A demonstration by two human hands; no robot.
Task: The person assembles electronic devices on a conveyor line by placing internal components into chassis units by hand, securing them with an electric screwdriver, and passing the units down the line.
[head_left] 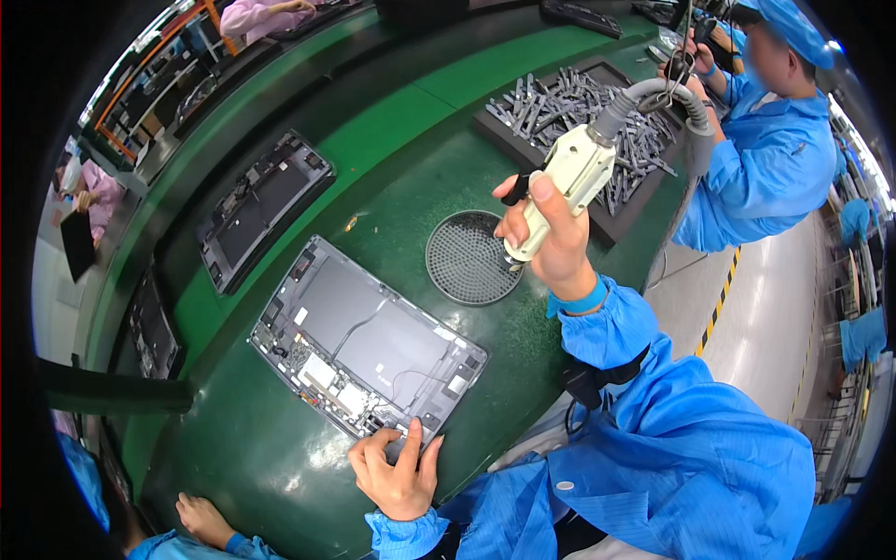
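Observation:
My right hand is wrapped round a cream electric screwdriver, hung from above on a grey cable loop. Its tip points down at the right side of a round black dimpled tray, where a few tiny dark pieces lie, too small to name. An opened tablet lies to the left of that tray, showing its grey inside, boards and thin wires. At the tablet's near corner rests my left hand; its fingers are bent and apart, with the fingertips touching the edge.
A black tray heaped with slim grey parts stands at the back right. Opened tablets lie on a green strip to the left. A co-worker in blue works at the right; another person's hand rests at the lower left.

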